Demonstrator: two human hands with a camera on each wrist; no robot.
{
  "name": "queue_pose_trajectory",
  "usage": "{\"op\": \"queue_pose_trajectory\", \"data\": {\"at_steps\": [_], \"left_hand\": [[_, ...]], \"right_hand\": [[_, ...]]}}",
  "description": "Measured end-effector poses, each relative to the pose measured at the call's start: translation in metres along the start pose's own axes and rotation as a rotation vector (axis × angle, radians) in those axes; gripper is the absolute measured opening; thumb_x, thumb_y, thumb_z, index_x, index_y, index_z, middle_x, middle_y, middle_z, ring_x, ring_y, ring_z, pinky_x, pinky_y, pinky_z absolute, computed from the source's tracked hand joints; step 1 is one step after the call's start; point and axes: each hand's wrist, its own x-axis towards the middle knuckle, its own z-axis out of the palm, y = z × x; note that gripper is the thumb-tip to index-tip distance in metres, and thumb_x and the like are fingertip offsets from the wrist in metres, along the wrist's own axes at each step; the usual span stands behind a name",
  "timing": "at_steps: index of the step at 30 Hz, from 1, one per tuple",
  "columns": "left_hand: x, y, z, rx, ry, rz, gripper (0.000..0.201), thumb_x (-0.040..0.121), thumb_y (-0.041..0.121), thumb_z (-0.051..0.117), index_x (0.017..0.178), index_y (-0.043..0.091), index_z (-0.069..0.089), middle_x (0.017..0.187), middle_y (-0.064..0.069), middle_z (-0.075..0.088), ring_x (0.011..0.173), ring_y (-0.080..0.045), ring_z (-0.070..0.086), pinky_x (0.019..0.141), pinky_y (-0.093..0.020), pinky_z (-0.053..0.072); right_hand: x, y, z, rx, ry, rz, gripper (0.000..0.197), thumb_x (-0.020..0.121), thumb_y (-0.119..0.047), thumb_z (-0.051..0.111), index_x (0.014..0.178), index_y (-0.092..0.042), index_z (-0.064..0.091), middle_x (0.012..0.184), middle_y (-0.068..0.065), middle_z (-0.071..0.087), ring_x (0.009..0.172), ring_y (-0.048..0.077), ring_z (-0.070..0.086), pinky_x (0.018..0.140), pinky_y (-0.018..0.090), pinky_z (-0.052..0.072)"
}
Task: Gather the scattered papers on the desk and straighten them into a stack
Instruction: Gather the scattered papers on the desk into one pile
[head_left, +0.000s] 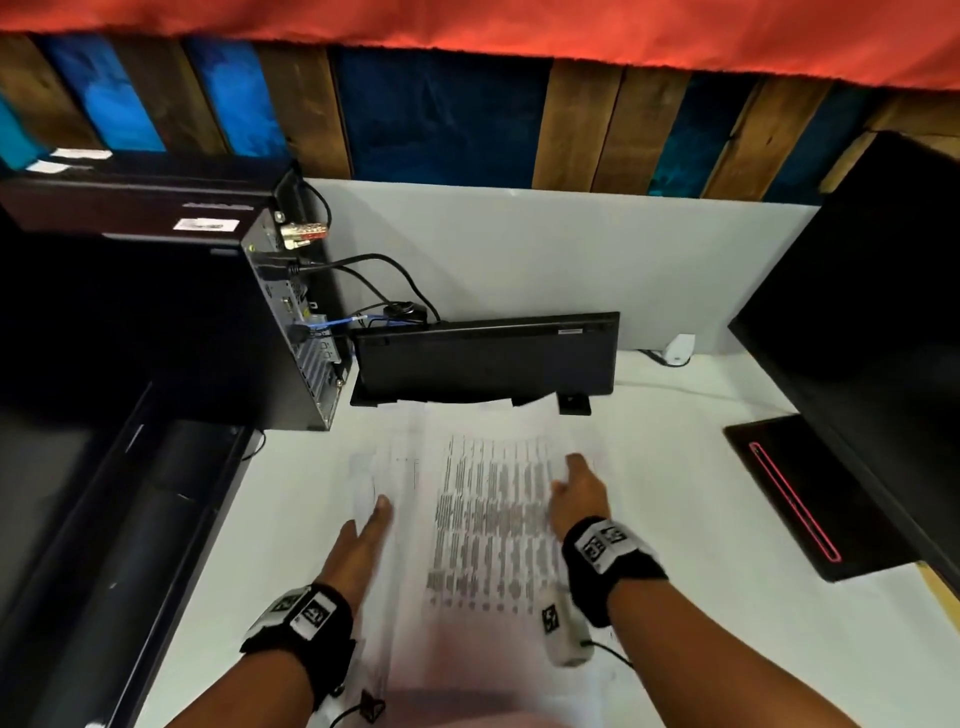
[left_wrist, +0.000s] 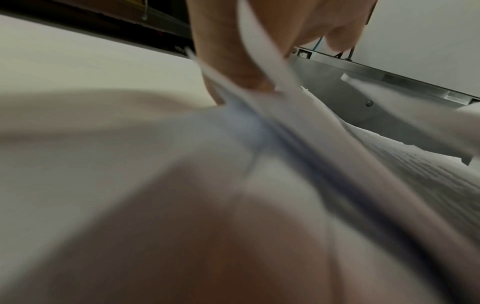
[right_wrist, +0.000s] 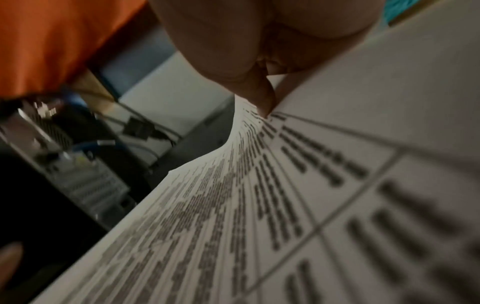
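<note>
Two hands on the papers (head_left: 483, 519), which lie in a loose overlapping spread on the white desk (head_left: 675, 649), directly in front of the person and just short of the upturned black keyboard (head_left: 485, 358). Top sheet carries printed rows of text in a table; the sheets below fan out to the left, motion-blurred.

Left hand (head_left: 363, 540): fingers straight, laid against the left edge of the spread. Left wrist view shows fingertips (left_wrist: 233, 67) among lifted sheet edges, paper bent up on either side of a finger; whether anything is pinched, cannot tell.

Right hand (head_left: 579, 493): on the right side of the printed sheet, thumb out. Right wrist view shows thumb and fingers (right_wrist: 259, 88) closed together on a raised corner of paper, so a pinch hold on the sheet edge.

Both wrists wear black bands with square printed markers.

Surroundings: black computer tower (head_left: 280, 322) to the left with cables plugged in at its back, black monitor (head_left: 872, 322) to the right on a flat base (head_left: 800, 499) with a red strip, small white object (head_left: 679, 349) by the rear panel
</note>
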Motion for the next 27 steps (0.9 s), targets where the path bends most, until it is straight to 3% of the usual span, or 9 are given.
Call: {"op": "queue_pose_trajectory", "data": {"at_steps": [3,5,8,13,16,19,22,25,27], "left_hand": [[0.008,-0.009,-0.003,0.123,0.058,0.045,0.123,0.062,0.052,0.083,0.152,0.012,0.009,0.158,-0.008,0.023,0.145,-0.027,0.025,0.117,-0.042,0.025],[0.012,-0.013,-0.005,0.254,0.068,0.06,0.121,0.055,0.034,0.09,0.149,0.007,0.019,0.153,-0.012,0.034,0.141,-0.028,0.032,0.115,-0.042,0.029],[0.013,-0.016,-0.006,0.289,0.067,0.076,0.079,0.064,0.017,0.087,0.128,0.008,0.041,0.128,-0.009,0.055,0.126,-0.029,0.05,0.101,-0.036,0.041],[0.021,-0.024,-0.01,0.255,0.045,0.076,0.108,0.051,0.039,0.091,0.14,0.013,0.034,0.14,-0.003,0.049,0.131,-0.026,0.045,0.111,-0.043,0.036],[0.059,-0.058,-0.021,0.236,0.026,0.039,0.131,0.032,0.058,0.091,0.142,0.023,0.03,0.146,-0.002,0.047,0.133,-0.024,0.046,0.109,-0.047,0.038],[0.067,-0.064,-0.025,0.237,0.018,0.026,0.132,0.03,0.058,0.092,0.142,0.023,0.031,0.143,0.0,0.049,0.131,-0.024,0.048,0.108,-0.047,0.04],[0.074,-0.067,-0.028,0.224,0.008,0.024,0.128,0.03,0.055,0.093,0.14,0.025,0.035,0.139,0.002,0.053,0.128,-0.024,0.051,0.107,-0.047,0.042],[0.098,-0.088,-0.035,0.188,0.003,0.01,0.128,0.029,0.054,0.094,0.139,0.028,0.035,0.14,-0.001,0.054,0.127,-0.023,0.053,0.106,-0.046,0.043],[0.07,-0.064,-0.026,0.202,0.02,0.012,0.13,0.03,0.055,0.093,0.141,0.024,0.033,0.142,-0.003,0.052,0.129,-0.025,0.051,0.108,-0.046,0.041]], "right_hand": [[-0.002,0.012,0.024,-0.013,-0.103,0.009,0.049,0.096,-0.016,0.049,0.142,-0.011,0.035,0.142,0.013,0.046,0.13,0.026,0.046,0.106,0.034,0.037],[0.006,0.023,0.022,-0.188,0.047,0.049,0.053,0.092,-0.035,0.054,0.139,-0.016,0.037,0.141,0.009,0.043,0.13,0.027,0.041,0.104,0.04,0.037],[0.01,0.044,-0.003,-0.3,0.232,0.426,0.07,0.081,-0.045,0.065,0.134,-0.01,0.037,0.135,0.013,0.041,0.125,0.031,0.04,0.098,0.049,0.04],[0.019,0.057,-0.021,0.007,-0.031,0.494,0.075,0.081,-0.031,0.072,0.136,0.005,0.036,0.133,0.022,0.052,0.121,0.034,0.054,0.097,0.033,0.043],[0.015,0.049,-0.034,-0.02,0.021,0.377,0.05,0.09,-0.029,0.059,0.129,0.0,0.051,0.13,0.02,0.057,0.117,0.033,0.057,0.094,0.031,0.044],[0.003,0.03,-0.061,0.024,0.354,0.193,0.039,0.093,-0.027,0.054,0.127,-0.008,0.054,0.123,0.021,0.06,0.112,0.036,0.058,0.094,0.038,0.047],[-0.017,-0.008,-0.1,0.218,0.608,-0.107,0.021,0.094,-0.026,0.054,0.111,-0.015,0.057,0.089,0.012,0.066,0.085,0.032,0.064,0.078,0.035,0.053],[-0.035,-0.043,-0.122,0.474,0.613,-0.297,0.011,0.091,-0.018,0.06,0.102,-0.016,0.059,0.079,-0.011,0.063,0.071,-0.001,0.063,0.066,0.009,0.05],[-0.035,-0.044,-0.116,0.607,0.507,-0.271,0.017,0.089,-0.015,0.063,0.105,-0.016,0.06,0.09,-0.009,0.067,0.078,-0.007,0.065,0.074,0.009,0.052]]}}
